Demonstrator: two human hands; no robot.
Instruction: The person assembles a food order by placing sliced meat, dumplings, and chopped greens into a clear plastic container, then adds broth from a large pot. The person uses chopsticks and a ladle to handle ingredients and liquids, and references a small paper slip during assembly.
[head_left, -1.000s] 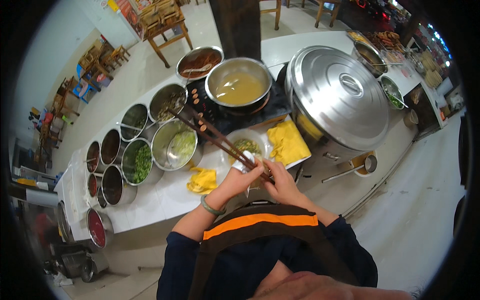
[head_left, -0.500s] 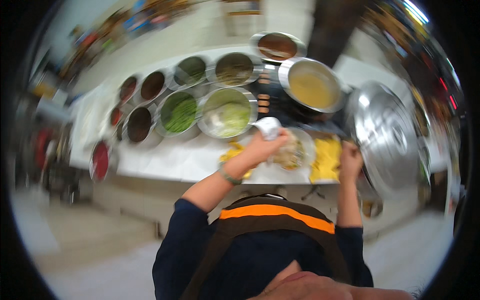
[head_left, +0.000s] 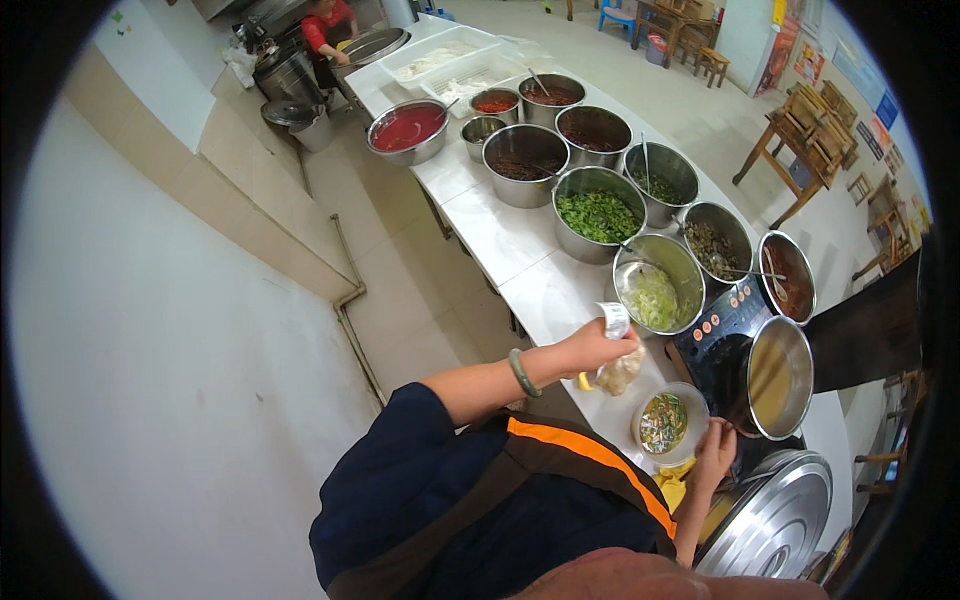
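Note:
My left hand (head_left: 598, 348) is closed around the gathered top of a clear plastic bag (head_left: 621, 374) with pale contents. A white printed slip (head_left: 614, 320) sticks up from the same grip. Below and to the right stands a translucent bowl (head_left: 648, 445) holding broth with chopped greens and red bits. My right hand (head_left: 714, 455) is curled beside the bowl's right rim, near the induction cooker; what its fingers hold, if anything, is hidden. A yellow cloth (head_left: 674, 486) lies partly under the bowl.
A steel pot of yellowish broth (head_left: 778, 385) sits beside the black cooker (head_left: 722, 325). Steel pots with chopped greens (head_left: 600, 216) and pale shredded vegetables (head_left: 652, 298) line the white table (head_left: 530, 290). A large steel lid (head_left: 780, 530) lies lower right. A person in red (head_left: 328, 35) stands far left.
The view has swung left along the table. The bag has moved leftward from over the bowl, whose broth now shows. My left hand keeps hold of bag and slip.

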